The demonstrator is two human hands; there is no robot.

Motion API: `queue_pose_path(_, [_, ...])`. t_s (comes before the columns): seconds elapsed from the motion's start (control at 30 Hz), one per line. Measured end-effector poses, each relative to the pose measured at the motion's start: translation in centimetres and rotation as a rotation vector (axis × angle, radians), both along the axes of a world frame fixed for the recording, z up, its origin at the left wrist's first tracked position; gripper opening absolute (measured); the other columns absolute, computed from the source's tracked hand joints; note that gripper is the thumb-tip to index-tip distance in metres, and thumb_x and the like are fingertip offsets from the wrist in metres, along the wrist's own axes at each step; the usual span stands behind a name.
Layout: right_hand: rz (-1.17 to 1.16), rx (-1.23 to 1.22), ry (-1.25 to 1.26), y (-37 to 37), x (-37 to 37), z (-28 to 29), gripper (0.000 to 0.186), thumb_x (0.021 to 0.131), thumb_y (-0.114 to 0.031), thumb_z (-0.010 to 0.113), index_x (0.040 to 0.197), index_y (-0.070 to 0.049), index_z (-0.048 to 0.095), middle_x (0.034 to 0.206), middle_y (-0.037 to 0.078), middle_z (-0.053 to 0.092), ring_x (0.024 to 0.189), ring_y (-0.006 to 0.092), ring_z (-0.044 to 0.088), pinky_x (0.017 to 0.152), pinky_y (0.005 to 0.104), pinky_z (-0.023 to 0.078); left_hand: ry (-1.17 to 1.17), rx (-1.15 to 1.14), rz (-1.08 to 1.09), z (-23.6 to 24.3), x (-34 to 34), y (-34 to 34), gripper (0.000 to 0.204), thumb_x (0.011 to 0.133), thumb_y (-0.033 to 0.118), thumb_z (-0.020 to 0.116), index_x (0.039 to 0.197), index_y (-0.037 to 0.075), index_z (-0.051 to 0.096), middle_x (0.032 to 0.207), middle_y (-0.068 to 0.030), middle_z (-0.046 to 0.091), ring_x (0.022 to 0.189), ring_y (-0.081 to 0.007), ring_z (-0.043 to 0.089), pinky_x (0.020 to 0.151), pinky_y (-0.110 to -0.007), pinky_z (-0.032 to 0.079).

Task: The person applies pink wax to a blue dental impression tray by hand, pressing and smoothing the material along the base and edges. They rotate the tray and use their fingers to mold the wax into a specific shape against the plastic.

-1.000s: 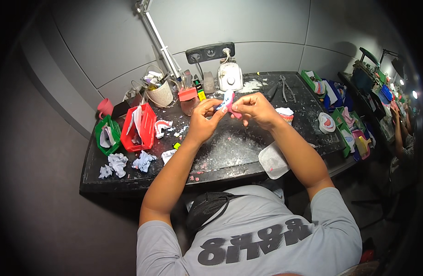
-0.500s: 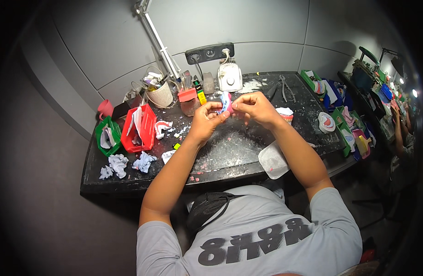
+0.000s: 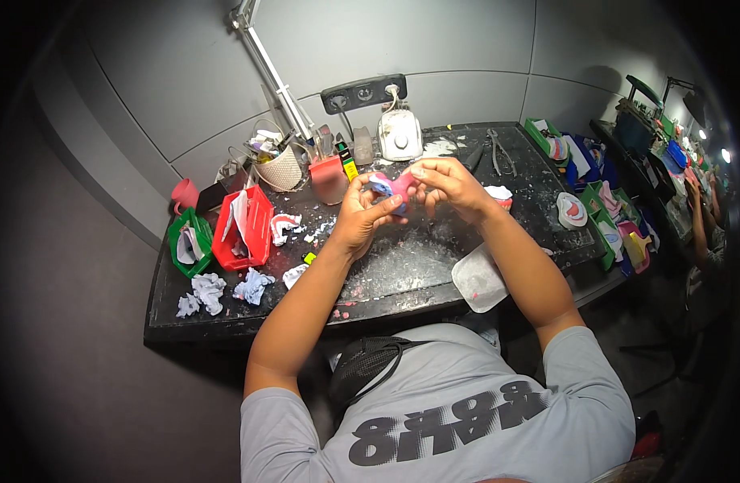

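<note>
Both hands are raised over the middle of the black, debris-strewn desk (image 3: pixel 402 266). My left hand (image 3: pixel 362 213) grips a pink and blue moulded piece (image 3: pixel 392 187), like a dental impression, with the thumb across its lower part. My right hand (image 3: pixel 450 189) pinches the piece's upper pink end between thumb and finger. A red-and-white dental model (image 3: pixel 498 195) stands just beyond the right wrist, and a red box-shaped item (image 3: pixel 328 177) stands behind my left hand.
Red (image 3: pixel 243 228) and green (image 3: pixel 185 245) bins and crumpled paper (image 3: pixel 209 291) are at left. A lamp arm (image 3: pixel 277 84), white device (image 3: pixel 400 133) and pliers (image 3: pixel 498 153) are behind. Green bins (image 3: pixel 603 233) are at right, with another person's arm (image 3: pixel 698 213) beyond. A pale square plate (image 3: pixel 476 278) lies nearer.
The piece has turned over, showing more pink with its blue part now to the left. My right thumb and finger have shifted up along it to the top end.
</note>
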State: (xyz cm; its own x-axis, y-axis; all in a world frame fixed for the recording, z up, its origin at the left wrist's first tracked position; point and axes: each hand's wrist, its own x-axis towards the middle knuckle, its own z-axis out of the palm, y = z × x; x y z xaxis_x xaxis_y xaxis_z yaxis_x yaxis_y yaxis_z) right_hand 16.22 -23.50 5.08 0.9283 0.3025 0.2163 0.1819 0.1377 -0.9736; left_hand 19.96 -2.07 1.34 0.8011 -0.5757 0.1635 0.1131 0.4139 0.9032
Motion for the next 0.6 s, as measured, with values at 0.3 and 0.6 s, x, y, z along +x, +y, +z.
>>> queue_pose_path(0.3, [-0.117, -0.077, -0.191, 0.8, 0.1, -0.6, 0.023, 0.095, -0.017, 0.072, 0.111, -0.001, 0.071, 0.091, 0.001, 0.070, 0.074, 0.0047, 0.060, 0.059, 0.0223, 0.049, -0.137, -0.171, 0.170, -1.3, 0.1, -1.0, 0.064, 0.080, -0.005, 0.081, 0.125, 0.009, 0.038, 0.116, -0.0106, 0.058, 0.105, -0.0174, 0.064, 0.090, -0.035, 0.058])
queue_pose_path(0.6, [-0.268, -0.140, -0.456, 1.1, -0.2, -0.5, 0.018, 0.090, -0.013, 0.075, 0.105, -0.002, 0.074, 0.095, 0.002, 0.070, 0.080, 0.0062, 0.062, 0.063, 0.0223, 0.051, -0.246, -0.180, 0.218, -0.8, -0.3, -1.1, 0.052, 0.079, -0.006, 0.081, 0.123, 0.005, 0.055, 0.116, -0.0084, 0.062, 0.105, -0.0174, 0.065, 0.093, -0.034, 0.056])
